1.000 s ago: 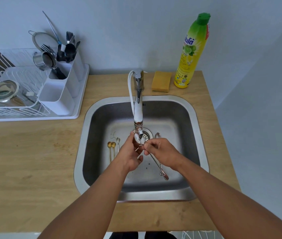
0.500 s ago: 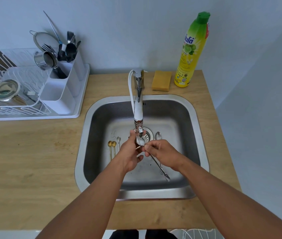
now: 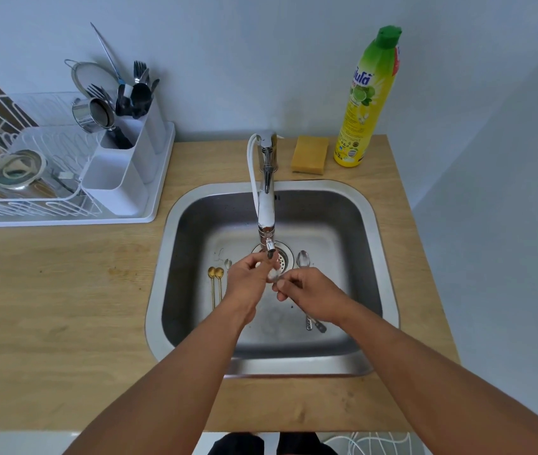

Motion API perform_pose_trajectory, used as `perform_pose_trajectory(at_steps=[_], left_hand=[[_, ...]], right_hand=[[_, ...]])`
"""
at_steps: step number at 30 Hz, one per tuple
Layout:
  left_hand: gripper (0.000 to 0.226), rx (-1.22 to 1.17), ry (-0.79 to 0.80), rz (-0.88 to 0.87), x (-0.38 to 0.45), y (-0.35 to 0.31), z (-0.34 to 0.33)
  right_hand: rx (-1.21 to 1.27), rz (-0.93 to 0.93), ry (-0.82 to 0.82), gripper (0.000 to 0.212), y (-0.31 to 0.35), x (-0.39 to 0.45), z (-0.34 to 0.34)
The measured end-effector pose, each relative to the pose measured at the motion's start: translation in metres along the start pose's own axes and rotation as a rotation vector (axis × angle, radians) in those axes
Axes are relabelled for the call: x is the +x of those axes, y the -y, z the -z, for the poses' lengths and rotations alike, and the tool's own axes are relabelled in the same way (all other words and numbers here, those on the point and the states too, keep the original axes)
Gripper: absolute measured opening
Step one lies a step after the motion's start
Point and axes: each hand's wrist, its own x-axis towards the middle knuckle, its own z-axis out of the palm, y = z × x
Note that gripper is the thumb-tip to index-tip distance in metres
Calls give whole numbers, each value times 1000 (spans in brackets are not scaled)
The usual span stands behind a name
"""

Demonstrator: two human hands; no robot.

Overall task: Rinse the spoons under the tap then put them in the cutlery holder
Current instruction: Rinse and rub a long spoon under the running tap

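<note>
Both hands meet under the tap [image 3: 266,205], over the sink [image 3: 372,224]. The right hand [image 3: 307,298] pinches a spoon [image 3: 318,326] by its handle. The left hand [image 3: 248,280] curls round what seems to be its bowl, though blurred; two gold spoons [image 3: 215,284] lie by the sink's left wall.

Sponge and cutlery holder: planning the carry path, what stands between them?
In the head view, only the tap between sponge and cutlery holder; otherwise bare counter.

Brushed steel sink [image 3: 382,257], wood-grain counter [image 3: 64,307]

Both forearms extended forward; left hand [image 3: 248,281] and right hand [image 3: 310,298] fingertips pinched, nearly touching.
</note>
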Motion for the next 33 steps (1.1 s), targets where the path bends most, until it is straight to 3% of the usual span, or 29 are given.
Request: perform_pose_trajectory(at_steps=[2,4,6,12,14,20,24,28,30,33], left_hand=[[19,22,-81,-1,5,-5,-2],[29,54,-70,-7,7,-12,-3],[37,59,7,14,7,-21,-3],[35,-110,314,106,12,-14,23],[29,-114,343,87,13,-11,28],[17,52,61,-95,18,-8,20],[7,75,9,-147,17,-8,10],[10,210,-107,-150,9,8,8],[17,274,-85,-114,3,19,7],[16,171,-15,-53,-2,25,7]], right_hand=[[-73,12,-12,23,-3,0,-7],[5,2,-44,24,-4,0,-11],[131,-24,-80,24,-3,1,-10],[350,-88,-57,22,0,5,-1],[376,-96,-54,23,1,6,-1],[188,-36,-46,21,6,10,-6],[-11,12,-66,25,12,17,-8],[143,-10,-203,24,14,24,-5],[232,-37,-257,22,15,26,-4],[296,-96,-285,15,13,27,-6]])
